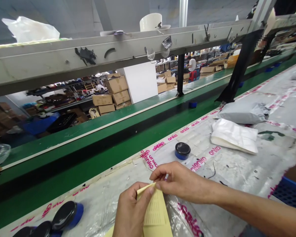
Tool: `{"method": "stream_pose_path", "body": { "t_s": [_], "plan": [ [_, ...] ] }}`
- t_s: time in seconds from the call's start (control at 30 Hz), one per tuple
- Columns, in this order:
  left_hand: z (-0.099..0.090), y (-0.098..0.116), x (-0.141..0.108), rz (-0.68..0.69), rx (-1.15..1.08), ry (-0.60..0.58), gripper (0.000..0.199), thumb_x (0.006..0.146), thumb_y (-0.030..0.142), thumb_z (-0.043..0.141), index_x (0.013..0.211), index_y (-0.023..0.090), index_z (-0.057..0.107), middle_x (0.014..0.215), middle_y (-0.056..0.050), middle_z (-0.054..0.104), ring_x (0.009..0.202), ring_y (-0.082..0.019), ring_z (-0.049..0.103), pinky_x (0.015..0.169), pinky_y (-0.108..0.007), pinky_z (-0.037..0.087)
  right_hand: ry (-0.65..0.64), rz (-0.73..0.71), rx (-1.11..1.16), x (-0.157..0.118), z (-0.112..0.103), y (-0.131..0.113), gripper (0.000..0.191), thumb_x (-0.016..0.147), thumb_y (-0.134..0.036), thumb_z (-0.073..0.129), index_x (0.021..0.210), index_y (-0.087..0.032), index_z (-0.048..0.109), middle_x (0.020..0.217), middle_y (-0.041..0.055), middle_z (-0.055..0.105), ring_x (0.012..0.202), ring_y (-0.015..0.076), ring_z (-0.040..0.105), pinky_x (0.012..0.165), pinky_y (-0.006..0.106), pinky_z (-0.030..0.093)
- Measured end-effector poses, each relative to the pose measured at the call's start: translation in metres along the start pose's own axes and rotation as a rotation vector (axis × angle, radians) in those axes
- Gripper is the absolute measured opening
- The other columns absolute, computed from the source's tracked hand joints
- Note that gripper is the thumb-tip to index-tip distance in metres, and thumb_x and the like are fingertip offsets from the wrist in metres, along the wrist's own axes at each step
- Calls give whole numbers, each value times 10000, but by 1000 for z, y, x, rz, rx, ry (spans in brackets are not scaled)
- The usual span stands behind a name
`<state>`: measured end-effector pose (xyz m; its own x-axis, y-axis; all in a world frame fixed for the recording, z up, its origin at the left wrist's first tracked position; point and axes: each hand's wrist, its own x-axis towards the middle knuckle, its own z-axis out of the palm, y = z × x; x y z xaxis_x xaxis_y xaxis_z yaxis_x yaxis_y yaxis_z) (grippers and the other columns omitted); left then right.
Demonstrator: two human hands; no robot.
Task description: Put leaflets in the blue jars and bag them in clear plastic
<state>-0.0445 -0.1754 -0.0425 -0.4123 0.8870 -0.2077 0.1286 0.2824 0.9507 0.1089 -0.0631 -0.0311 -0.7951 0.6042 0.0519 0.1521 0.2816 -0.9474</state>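
Low in the middle of the view, my left hand (132, 210) grips a yellow paper sheet (156, 210) printed with rows of small marks, its thumb lying on the front. The sheet's top edge is bent over. At that top edge, my right hand (179, 181) is closed in a pinch on the paper's corner; whether a small piece is also between the fingertips cannot be made out. Just beyond the right hand stands a round blue container with a black top (183, 150). Similar black-topped blue containers (67, 215) sit together at the lower left.
Plastic sheeting with pink print (236, 168) covers the table. A folded white cloth-like bundle (234, 135) and a grey plastic package (244, 112) lie at right. Beyond runs a green conveyor belt (108, 144), under a metal shelf beam (128, 44). A blue crate (289, 194) stands lower right.
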Motion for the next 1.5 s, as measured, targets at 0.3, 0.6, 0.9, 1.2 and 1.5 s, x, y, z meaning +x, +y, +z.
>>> {"method": "stream_pose_path", "body": {
  "t_s": [0.3,0.6,0.9,1.2,1.5],
  "plan": [
    [2,2,-4,78,176,50,414,764,578,714,718,168,739,612,-26,645,583,-151,501,530,-224,351,-12,-28,-247,-1,-2,-7,221,757,-98,624,864,-201,789,772,-2,745,709,145,644,601,202,437],
    [4,8,-5,75,227,43,324,765,480,716,677,169,736,595,-29,643,584,-163,498,526,-231,328,-29,-79,-373,-3,-3,-5,220,748,-103,608,855,-201,774,773,-3,752,714,153,664,625,214,445],
    [-1,1,1,-26,248,-52,335,790,499,680,772,171,752,710,-47,723,674,-197,604,589,-248,422,-19,-102,-430,-4,0,-3,216,754,-98,614,856,-195,777,791,16,757,730,170,666,656,240,455],
    [2,1,-1,-19,201,-107,337,815,494,664,858,167,736,786,-48,722,734,-207,632,635,-259,447,-60,-89,-493,-5,-3,-1,183,796,-127,596,854,-203,753,810,12,755,747,172,666,655,249,426],
    [-3,-8,3,-16,303,-104,460,892,599,514,693,190,580,645,-7,556,608,-159,503,550,-252,348,36,27,-243,-13,-7,-1,125,864,-199,558,837,-178,678,800,26,686,722,162,604,658,271,441]
  ]
}}
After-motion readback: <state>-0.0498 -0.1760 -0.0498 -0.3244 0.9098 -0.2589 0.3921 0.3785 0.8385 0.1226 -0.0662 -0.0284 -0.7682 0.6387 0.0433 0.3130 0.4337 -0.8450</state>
